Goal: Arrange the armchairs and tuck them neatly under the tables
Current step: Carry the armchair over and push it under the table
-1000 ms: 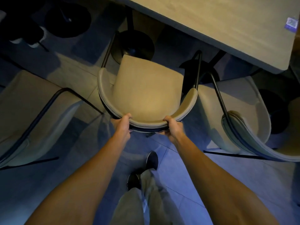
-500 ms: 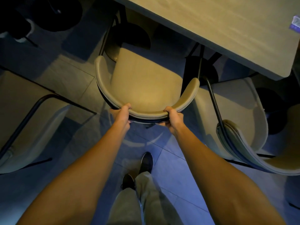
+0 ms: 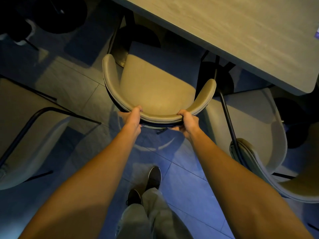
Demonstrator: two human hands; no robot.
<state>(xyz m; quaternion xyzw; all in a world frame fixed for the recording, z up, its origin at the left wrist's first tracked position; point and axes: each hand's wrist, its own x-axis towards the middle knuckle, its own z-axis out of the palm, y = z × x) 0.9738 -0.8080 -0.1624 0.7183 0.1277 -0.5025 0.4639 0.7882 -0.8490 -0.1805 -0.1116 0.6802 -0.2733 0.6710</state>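
A beige armchair with a curved backrest stands in front of me, its seat facing the wooden table at the upper right. The front of the seat lies in the table's shadow, near the table edge. My left hand grips the backrest rim on its left side. My right hand holds the same rim on its right side. Both arms are stretched out forward.
A second beige armchair stands close at the right, its black frame almost touching the held one. Another chair sits at the left. Round black table bases rest on the tiled floor. My feet are below.
The armchair has slid forward, away from me and farther under the table edge, with both hands staying on its backrest. I have stepped after it.
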